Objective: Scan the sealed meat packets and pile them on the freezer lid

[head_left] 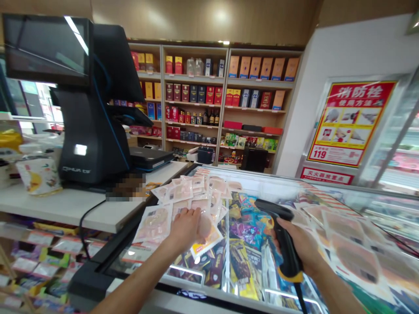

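Note:
My left hand (185, 226) lies over the left pile of clear flat packets (178, 192) on the glass freezer top. Its fingers curl over a packet with a yellow label (211, 239), which sticks out to the right beneath the hand; part of the grip is hidden. My right hand (303, 244) is wrapped round the handle of a black and yellow barcode scanner (286, 240). The scanner's head points left over the glass, and its cable hangs down. More flat packets (356, 257) with round pinkish contents are spread to the right of the scanner.
Colourful ice-cream wrappers (244, 261) show through the freezer glass. On the left, a black cash register (94, 113) and a white pouch (39, 174) stand on a white counter (94, 213). Shelves of boxes (193, 93) line the back wall. A red fire-hydrant sign (352, 124) hangs at right.

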{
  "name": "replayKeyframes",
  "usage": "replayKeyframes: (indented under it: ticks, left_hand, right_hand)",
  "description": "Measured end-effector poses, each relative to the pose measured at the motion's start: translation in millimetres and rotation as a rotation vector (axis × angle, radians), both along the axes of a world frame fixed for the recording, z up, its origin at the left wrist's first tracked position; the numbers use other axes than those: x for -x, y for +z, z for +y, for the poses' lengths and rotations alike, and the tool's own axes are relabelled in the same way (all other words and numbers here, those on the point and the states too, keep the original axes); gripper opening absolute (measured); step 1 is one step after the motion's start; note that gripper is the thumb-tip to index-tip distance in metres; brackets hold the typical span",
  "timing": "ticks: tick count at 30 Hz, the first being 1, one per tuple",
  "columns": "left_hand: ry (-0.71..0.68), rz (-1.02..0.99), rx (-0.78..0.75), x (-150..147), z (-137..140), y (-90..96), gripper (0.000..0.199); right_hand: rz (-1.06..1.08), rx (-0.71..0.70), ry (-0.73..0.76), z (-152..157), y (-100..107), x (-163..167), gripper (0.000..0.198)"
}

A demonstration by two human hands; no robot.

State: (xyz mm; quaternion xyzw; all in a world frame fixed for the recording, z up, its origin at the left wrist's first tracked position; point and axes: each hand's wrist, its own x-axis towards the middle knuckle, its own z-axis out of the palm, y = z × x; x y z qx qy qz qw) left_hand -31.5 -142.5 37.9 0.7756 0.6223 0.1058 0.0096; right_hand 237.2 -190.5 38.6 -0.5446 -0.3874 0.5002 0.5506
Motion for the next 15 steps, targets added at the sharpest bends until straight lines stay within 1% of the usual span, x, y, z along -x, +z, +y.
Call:
replayKeyframes:
  ticks: [3,5,7,9,11,15]
  left_hand:
    - [-0.007,0.004,0.000,-8,1,-1.3,0.073]
    - [-0.012,-0.001,-0.018,-11,2,-7.1,0.067]
    - [0.012,-0.009,-0.048,-12,4,-16.1,0.063]
    - [0.064,-0.017,-0.059,-10,8,-25.2,0.068]
    - [0.095,-0.016,-0.023,-5,13,-31.5,0.076]
    - [0.054,-0.011,0.048,1,27,-33.6,0.080]
  right_hand:
    - [0.045,-0.001,-0.020,-1,-1,-3,0.027]
    - [0.078,0.012,-0.049,-2,-2,-5,0.025]
    - [0.104,0.036,-0.063,-2,-3,-8,0.024]
    - [0.123,0.037,-0.053,-1,-4,-10,0.024]
    - [0.137,0.020,-0.042,-1,-5,-12,0.024]
    - [0.139,0.015,-0.044,0,-3,-12,0.028]
